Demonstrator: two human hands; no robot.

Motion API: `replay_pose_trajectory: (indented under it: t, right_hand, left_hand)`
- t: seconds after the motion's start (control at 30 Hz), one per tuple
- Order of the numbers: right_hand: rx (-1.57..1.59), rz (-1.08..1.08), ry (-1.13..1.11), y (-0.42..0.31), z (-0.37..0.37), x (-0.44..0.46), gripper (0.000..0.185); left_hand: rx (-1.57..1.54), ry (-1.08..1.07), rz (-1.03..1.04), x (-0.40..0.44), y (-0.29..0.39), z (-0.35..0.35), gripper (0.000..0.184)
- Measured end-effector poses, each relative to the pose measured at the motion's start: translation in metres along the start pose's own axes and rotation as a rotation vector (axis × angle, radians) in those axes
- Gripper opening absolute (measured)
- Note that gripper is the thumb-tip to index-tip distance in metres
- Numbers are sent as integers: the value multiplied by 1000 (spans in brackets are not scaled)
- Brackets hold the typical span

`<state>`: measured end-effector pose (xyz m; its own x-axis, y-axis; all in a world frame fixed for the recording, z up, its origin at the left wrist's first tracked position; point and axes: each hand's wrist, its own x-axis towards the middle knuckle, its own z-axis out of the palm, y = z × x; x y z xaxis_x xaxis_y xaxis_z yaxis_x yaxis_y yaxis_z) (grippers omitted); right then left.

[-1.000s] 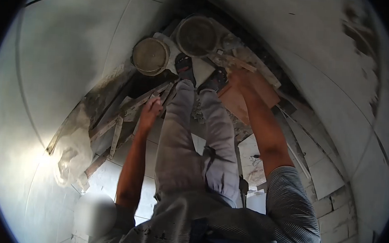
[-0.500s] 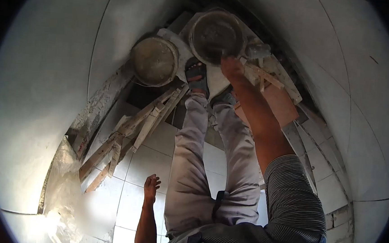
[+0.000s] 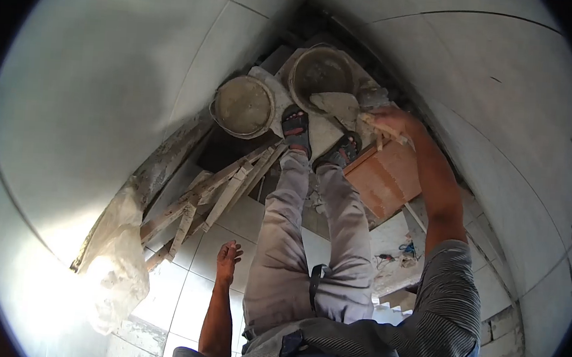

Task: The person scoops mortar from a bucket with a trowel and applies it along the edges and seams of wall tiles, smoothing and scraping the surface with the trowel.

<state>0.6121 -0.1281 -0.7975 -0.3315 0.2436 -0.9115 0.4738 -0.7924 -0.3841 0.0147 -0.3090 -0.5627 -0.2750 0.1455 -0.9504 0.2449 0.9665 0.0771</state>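
My left hand [image 3: 228, 261] hangs over the tiled floor beside my left leg, its fingers loosely parted and nothing in them. Toward the upper right, my right hand [image 3: 396, 122] is closed at a narrow wooden strip [image 3: 381, 128]; what lies inside its fingers is hidden. A mortar-smeared flat blade [image 3: 336, 106] rests or hovers at the near edge of a dark round bucket [image 3: 323, 72], left of that hand. Another bucket [image 3: 243, 106], with greyish contents, stands to the left. A reddish-brown board [image 3: 384, 175] lies below my right hand.
A splattered wooden frame [image 3: 216, 185] leans at the left, near a clear plastic sheet [image 3: 117, 266]. Large tiled walls [image 3: 485, 80] close in on both sides. My sandalled feet [image 3: 296, 129] are near the buckets. Small coloured items [image 3: 407, 249] lie right of my legs.
My right hand has moved from the dark bucket's edge to the right, over the wooden strip. The flat blade now shows at the bucket. My left hand has stayed low, after dropping from the wooden frame.
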Motion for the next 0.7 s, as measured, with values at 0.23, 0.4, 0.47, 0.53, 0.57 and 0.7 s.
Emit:
replay_pose_trajectory:
  t: [0.23, 0.4, 0.47, 0.53, 0.57, 0.7]
  right_hand:
    - [612, -314, 55, -12, 59, -217, 55]
    - [824, -518, 55, -87, 110, -426, 55]
    - [821, -622, 149, -103, 130, -492, 54]
    - [858, -816, 277, -123, 153, -557, 54]
    - [768, -836, 419, -141, 163, -568, 60]
    - [571, -1038, 885, -166, 177, -628, 64]
  left_hand:
    - [42, -19, 194, -25, 45, -1, 47]
    - [-4, -167, 494, -58, 130, 16, 37]
    - [23, -115, 715, -124, 199, 34, 33]
    - [52, -149, 940, -160, 259, 38, 33]
    - [46, -151, 1064, -173, 295, 33, 33]
    - [169, 9, 1620, -297, 416, -16, 30]
